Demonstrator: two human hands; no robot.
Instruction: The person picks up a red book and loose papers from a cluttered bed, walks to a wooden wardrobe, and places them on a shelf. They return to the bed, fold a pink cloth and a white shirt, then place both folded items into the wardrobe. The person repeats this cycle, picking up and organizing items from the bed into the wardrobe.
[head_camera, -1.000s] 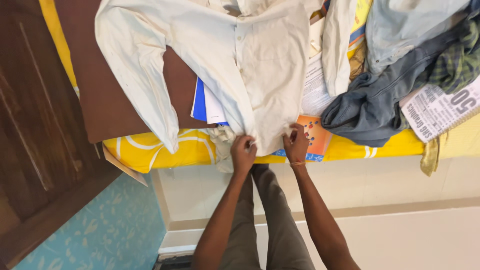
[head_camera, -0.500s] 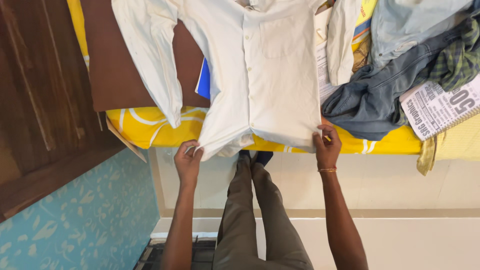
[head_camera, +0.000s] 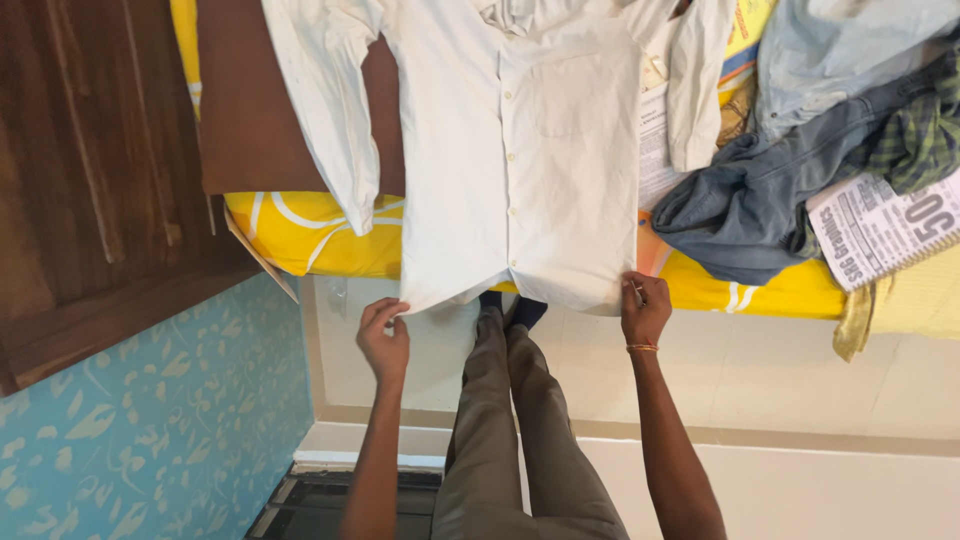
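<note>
- White shirt (head_camera: 520, 160): long-sleeved, buttoned, spread front-up in the upper centre of the frame on a bed with a yellow sheet (head_camera: 300, 235); its hem hangs just over the bed's near edge.
- Left hand (head_camera: 384, 340): below the hem's left corner, grip closed, thumb and fingers pinching that corner.
- Right hand (head_camera: 645, 308): at the hem's right corner, grip closed on the cloth; a thin bangle (head_camera: 641, 348) circles the wrist.
- Left sleeve (head_camera: 330, 110): lies down the upper left of the frame, across a brown board (head_camera: 250, 110) and onto the sheet.
- Right sleeve (head_camera: 695, 90): lies beside the shirt body, over a printed paper (head_camera: 652, 150).
- Grey-blue trousers (head_camera: 760, 200): bunched at right, near the shirt but apart from it; a green checked garment (head_camera: 915, 130) and a spiral notebook (head_camera: 880, 225) lie at far right.
- Person's legs in olive trousers (head_camera: 510, 430): lower centre, between the two arms.
- Wooden panel (head_camera: 90, 170): far left, above a blue patterned surface (head_camera: 150, 420).
</note>
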